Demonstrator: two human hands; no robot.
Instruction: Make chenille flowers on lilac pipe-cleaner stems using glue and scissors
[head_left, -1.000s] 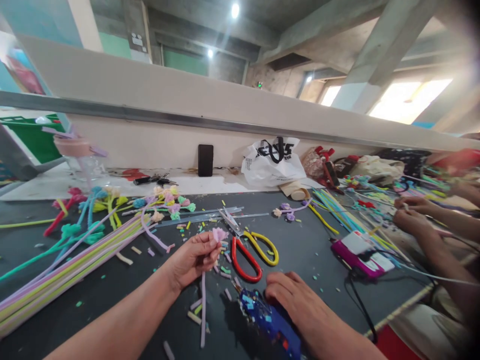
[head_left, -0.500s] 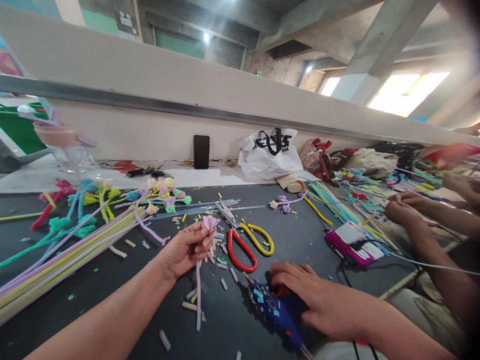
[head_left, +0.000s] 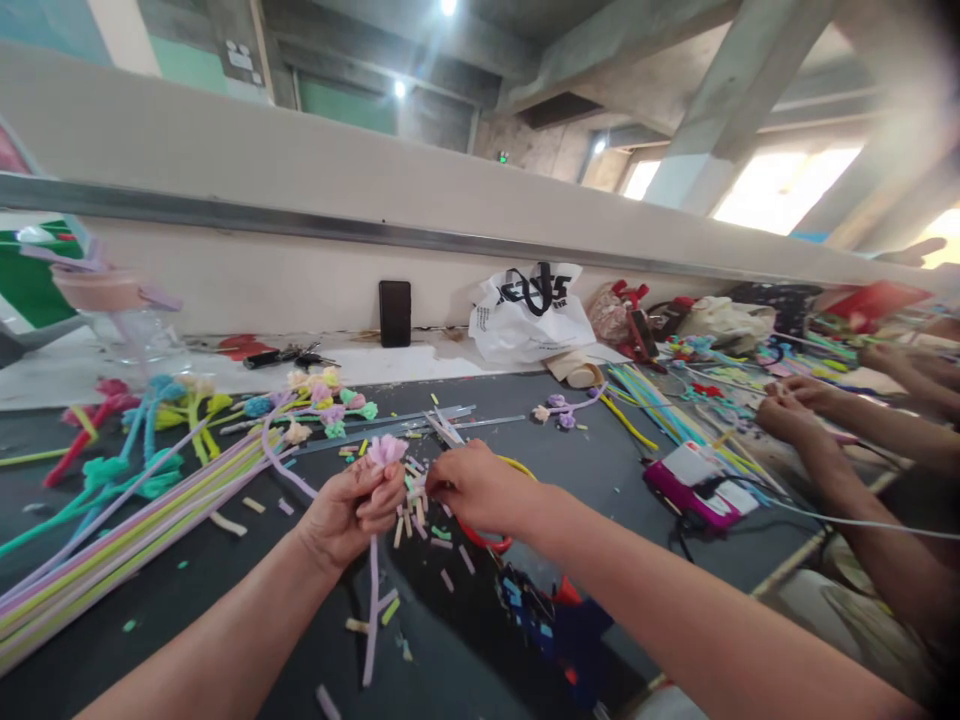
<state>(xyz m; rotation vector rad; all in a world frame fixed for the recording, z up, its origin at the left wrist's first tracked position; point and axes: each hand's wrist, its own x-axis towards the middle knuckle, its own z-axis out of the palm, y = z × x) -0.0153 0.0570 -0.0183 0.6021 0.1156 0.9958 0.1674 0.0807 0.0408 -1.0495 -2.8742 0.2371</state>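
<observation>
My left hand (head_left: pixel 356 508) is closed around a lilac pipe-cleaner flower (head_left: pixel 388 450), its petals poking out above the fingers and its stem hanging below. To the right, my right hand (head_left: pixel 480 487) reaches over the scissors (head_left: pixel 444 430) with its fingers curled down and together beside the cut scraps. Whatever those fingertips pinch, if anything, is hidden. The scissors' red and yellow handles are mostly covered by that hand. A blue glue gun (head_left: pixel 525 605) lies under my right forearm, partly in shadow. Short pipe-cleaner pieces (head_left: pixel 409 515) are scattered between my hands.
Long pipe cleaners (head_left: pixel 142 525) and finished flowers (head_left: pixel 322 395) lie at the left. A phone (head_left: pixel 394 313) and a white bag (head_left: pixel 529 315) stand along the back wall. A purple power strip (head_left: pixel 694 490) with cords sits at the right, near a co-worker's hands (head_left: pixel 791 410).
My right hand has left the glue gun and moved up and left to the scissors and scraps. My left hand, still holding the flower, sits slightly farther left and lower in view.
</observation>
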